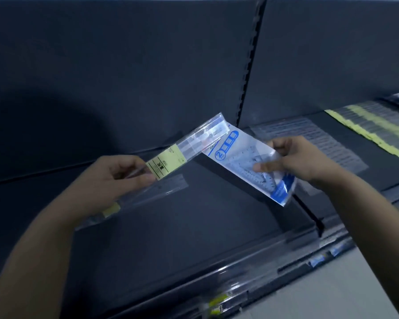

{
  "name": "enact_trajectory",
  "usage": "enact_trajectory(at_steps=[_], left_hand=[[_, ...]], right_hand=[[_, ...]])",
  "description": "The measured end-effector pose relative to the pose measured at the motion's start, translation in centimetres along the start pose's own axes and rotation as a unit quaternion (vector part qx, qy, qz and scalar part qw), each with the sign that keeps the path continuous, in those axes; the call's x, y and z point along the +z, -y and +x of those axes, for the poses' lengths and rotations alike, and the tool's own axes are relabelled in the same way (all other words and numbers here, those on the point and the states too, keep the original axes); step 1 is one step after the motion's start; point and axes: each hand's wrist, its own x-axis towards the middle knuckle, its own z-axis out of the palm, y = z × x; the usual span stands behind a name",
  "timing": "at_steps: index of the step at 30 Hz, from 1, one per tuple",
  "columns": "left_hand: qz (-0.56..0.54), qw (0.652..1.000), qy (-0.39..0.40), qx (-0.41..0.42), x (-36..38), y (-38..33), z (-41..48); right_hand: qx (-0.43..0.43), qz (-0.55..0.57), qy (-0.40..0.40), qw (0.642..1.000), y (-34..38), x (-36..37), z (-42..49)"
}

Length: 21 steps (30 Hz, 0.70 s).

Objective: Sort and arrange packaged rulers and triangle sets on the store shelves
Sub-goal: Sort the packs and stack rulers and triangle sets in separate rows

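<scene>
My left hand pinches a clear packaged ruler with a yellow label, which slants up to the right above the dark shelf. My right hand grips a white and blue triangle set pack near its lower end. The ruler's far end overlaps the top of the triangle pack. A second clear ruler pack with a yellow tag lies flat on the shelf under my left hand.
On the shelf section to the right lie rows of clear ruler packs and yellow-labelled packs. A slotted upright divides the dark back panels. The shelf's front rail carries price tags; more packs show on a lower shelf.
</scene>
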Motion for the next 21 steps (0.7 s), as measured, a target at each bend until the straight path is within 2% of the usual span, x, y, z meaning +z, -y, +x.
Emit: enact_trajectory(at_steps=[3, 8, 12, 16, 21], left_hand=[[-0.02, 1.0, 0.016, 0.006, 3.1, -2.2, 0.4], [0.023, 0.998, 0.049, 0.026, 11.0, -6.5, 2.0], [0.031, 0.998, 0.041, 0.026, 18.6, -10.1, 4.8], [0.034, 0.997, 0.045, 0.046, 26.1, -13.4, 8.1], [0.048, 0.994, 0.089, 0.051, 34.0, -16.2, 12.9]], right_hand=[[-0.006, 0.03, 0.022, 0.999, -0.7, -3.2, -1.6], [-0.01, 0.047, 0.045, 0.998, -4.1, -10.5, -5.0], [-0.004, 0.052, 0.049, 0.997, -7.9, -17.7, -8.3], [-0.005, 0.031, 0.027, 0.999, -11.5, -24.4, -10.9], [-0.004, 0.037, -0.024, 0.999, -16.0, -30.7, -13.2]])
